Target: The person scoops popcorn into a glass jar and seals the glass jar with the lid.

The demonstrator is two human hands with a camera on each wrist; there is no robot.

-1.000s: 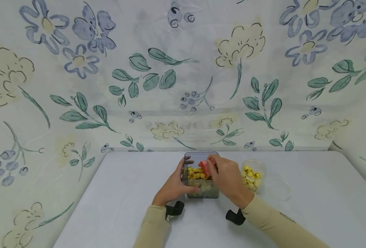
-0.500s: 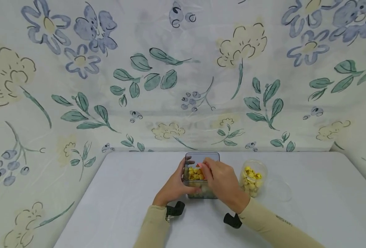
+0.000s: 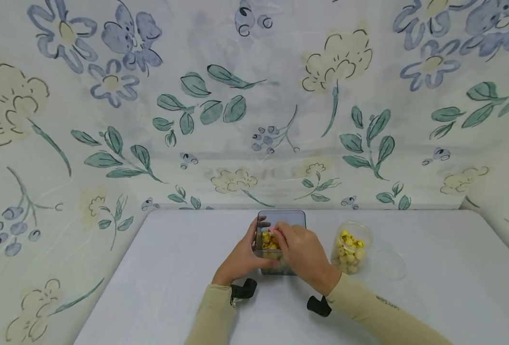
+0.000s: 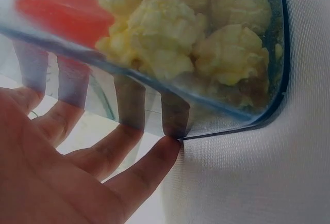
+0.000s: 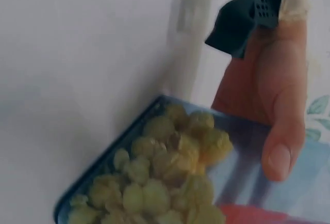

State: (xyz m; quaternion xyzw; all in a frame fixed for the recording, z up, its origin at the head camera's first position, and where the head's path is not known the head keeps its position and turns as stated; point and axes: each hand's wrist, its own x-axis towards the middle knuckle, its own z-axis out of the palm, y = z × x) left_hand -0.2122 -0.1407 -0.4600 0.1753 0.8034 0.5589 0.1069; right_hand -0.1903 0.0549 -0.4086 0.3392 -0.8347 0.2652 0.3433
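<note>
The left hand (image 3: 243, 258) grips the clear container (image 3: 286, 218) at its left side: the thumb lies across the front wall, and the fingers rest against the side and rear. The right hand (image 3: 304, 251) is clamped on the red scoop (image 4: 56, 10), with the grip over the open top of the container. The scoop is inside the container; the right hand covers most of it in the head view. Popcorn (image 3: 270, 241) lies in the container, beside the scoop.

The container is at the far-middle part of the tabletop (image 3: 172, 268). The round jar (image 3: 367, 235) stands to the right of the container, apart from it, and also contains popcorn. A transparent disc (image 3: 390, 264) lies flat just beside the jar, on its right. A black wrist mount (image 3: 243, 289) is fitted at the left sleeve (image 3: 213, 311). The floral backdrop (image 3: 237, 143) rises behind the tabletop.
</note>
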